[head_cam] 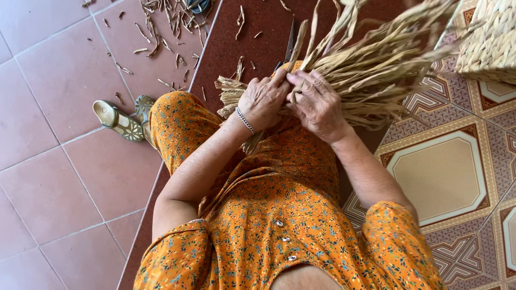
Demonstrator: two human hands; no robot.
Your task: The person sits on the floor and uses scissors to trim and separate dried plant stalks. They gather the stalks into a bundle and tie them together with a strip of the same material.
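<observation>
Pink tiled floor (64, 80) on the left, dark red strip (236, 37) up the middle, patterned mat (446, 172) on the right. Viewed from overhead, looking down at lap level.

Left hand (263, 99): closed around the cut ends of a bundle of dried straw (371, 70), fingers curled over the stalks, thumb side toward the other hand. Silver bracelet (245, 120) at the wrist.

Right hand (317, 104): closed on the same bundle, just beside the left hand and touching it at the fingertips. Grip of both hands shut on the stalks; none held loose.

Bundle position: butt ends at the lap, fanning up and to the right toward the top edge. Short stubs protruding to the left of the left hand. One flat strand hanging below the left wrist.

Scissors (290, 40): lying on the dark red strip just beyond the hands, blade pointing away; handle partly hidden behind the fingers, possibly orange.

Clothing: orange floral dress (269, 215) with a row of small buttons, knee raised at left.

Surroundings: patterned sandal (118, 121) beside the knee on the pink tiles. Straw trimmings (161, 27) scattered across the upper tiles. Woven straw basket (492, 43) at the upper right corner, resting on the mat, near the bundle tips.
</observation>
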